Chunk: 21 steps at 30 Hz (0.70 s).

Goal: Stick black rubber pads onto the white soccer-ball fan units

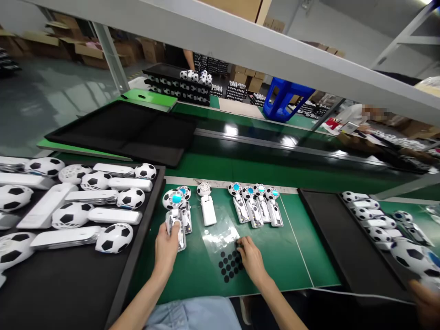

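Observation:
My left hand [167,245] is closed around the handle of a football-headed fan unit [175,215] with its inner blue disc showing, lying on the green mat [275,256]. A second open unit [185,206] lies right beside it. My right hand [250,259] rests fingertips-down on a clear sheet of black round stickers [228,265], fingers pinched at its edge. A closed white fan [206,204] lies just beyond the sheet. A row of several open units [256,205] sits further right.
A black tray [68,284] on the left holds several finished football fans [113,238]. Another black tray [337,238] on the right carries more. A conveyor belt [261,137] runs behind. Another person's hand [424,300] shows at the lower right; a blue stool [283,98] stands far back.

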Available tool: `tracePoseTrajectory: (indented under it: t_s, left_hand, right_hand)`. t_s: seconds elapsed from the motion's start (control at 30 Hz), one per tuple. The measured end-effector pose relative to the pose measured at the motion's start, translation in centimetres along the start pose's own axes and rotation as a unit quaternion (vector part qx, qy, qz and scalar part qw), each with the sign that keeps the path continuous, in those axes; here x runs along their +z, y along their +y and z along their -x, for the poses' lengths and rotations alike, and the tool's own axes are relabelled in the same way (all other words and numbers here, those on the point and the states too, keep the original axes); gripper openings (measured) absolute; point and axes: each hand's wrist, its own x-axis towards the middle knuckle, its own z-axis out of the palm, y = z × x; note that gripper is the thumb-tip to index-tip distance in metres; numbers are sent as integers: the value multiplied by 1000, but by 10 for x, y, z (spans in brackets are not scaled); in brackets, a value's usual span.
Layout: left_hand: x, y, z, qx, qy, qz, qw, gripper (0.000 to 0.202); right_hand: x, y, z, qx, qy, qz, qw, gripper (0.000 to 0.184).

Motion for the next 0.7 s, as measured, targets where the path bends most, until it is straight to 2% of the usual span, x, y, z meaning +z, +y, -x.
tracePoseTrajectory:
  t_s: [0.1,0.27,0.4,0.53,0.6,0.63,0.7]
  left_hand:
    - [18,18,-10,51,1,-22,998,40]
    - [60,38,-14,105,-13,-41,994,45]
    - [107,41,-9,159,-63,-44,984,41]
    - [154,36,-2,149,-93,-90,980,36]
    - [161,35,5,156,-101,-117,976,36]
    - [158,36,9,172,-106,-130,971,38]
    - [136,43,17,228,-128,-151,953,41]
  right_hand:
    - [3,2,-3,-14,-23,32,999,15]
    - [7,-5,-2,3,-20,81,997,20]
    - [10,-12,-6,30,-22,113,993,18]
    - [11,-14,-15,34,-39,132,990,16]
    - [13,-12,-15,28,-46,137,989,14]
    - [15,-11,-14,21,-48,137,989,14]
    - [19,-5,-11,2,-55,133,990,15]
